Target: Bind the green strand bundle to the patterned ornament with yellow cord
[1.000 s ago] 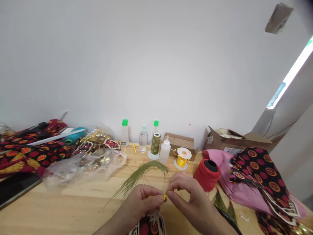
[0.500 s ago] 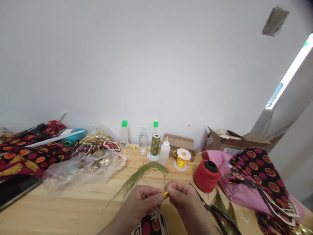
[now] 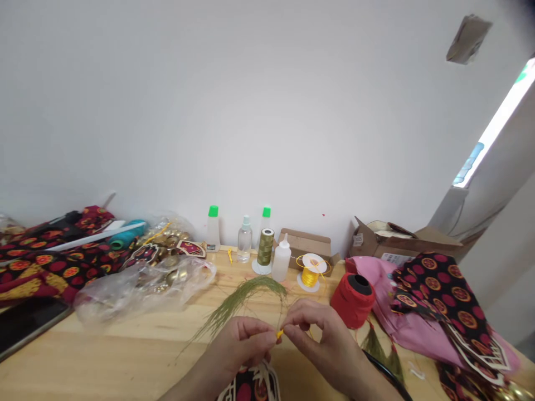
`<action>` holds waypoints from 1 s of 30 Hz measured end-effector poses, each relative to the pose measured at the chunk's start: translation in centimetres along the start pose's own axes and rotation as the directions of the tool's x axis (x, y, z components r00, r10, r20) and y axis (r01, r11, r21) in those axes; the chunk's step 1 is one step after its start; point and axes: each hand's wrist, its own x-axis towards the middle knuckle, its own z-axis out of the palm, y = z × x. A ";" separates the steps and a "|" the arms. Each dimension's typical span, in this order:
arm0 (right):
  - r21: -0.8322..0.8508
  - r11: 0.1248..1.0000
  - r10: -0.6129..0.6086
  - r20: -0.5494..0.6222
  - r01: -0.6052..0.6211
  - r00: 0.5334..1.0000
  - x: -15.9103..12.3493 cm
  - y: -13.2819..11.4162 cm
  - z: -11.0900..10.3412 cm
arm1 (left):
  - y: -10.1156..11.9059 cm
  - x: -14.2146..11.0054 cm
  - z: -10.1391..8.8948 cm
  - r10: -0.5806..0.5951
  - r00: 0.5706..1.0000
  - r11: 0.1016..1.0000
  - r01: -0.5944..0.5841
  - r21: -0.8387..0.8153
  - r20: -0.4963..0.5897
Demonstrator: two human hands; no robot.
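Observation:
My left hand (image 3: 238, 348) and my right hand (image 3: 324, 340) meet low in the middle of the wooden table (image 3: 104, 351). Between their fingertips they pinch a short piece of yellow cord (image 3: 279, 333). A patterned cut-out piece (image 3: 251, 384) with a pale scalloped edge lies just under my left wrist. A loose bundle of olive-green threads (image 3: 236, 301) fans out on the table right behind my hands. A spool of yellow cord (image 3: 311, 270) stands beyond my right hand, and a big red thread cone (image 3: 353, 298) lies close to its right.
Along the wall stand small glue and spray bottles (image 3: 244, 239), an olive thread spool (image 3: 264, 248) and cardboard boxes (image 3: 397, 236). A clear plastic bag of brass bits (image 3: 142, 284) and patterned fabric (image 3: 45, 262) fill the left; pink and patterned fabric (image 3: 434, 306) the right.
My right hand lifted and spread its fingers a little while still pinching the yellow cord with the left. The scissors seen by my right wrist half a second ago are now mostly covered.

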 end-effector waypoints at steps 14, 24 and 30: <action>0.466 0.838 0.321 -0.001 -0.284 0.947 0.1 0.7 2.0 | 0.0 0.1 0.1 0.019 0.999 0.999 -0.017 0.035 -0.045; 0.862 0.299 0.473 0.238 -0.409 0.848 0.0 0.9 2.8 | -0.2 0.2 0.2 0.065 0.996 0.998 -0.065 -0.009 -0.068; 0.671 0.633 0.401 0.141 -0.386 0.905 0.0 1.3 2.5 | -0.1 0.2 0.0 -0.021 0.994 0.997 0.013 -0.078 -0.107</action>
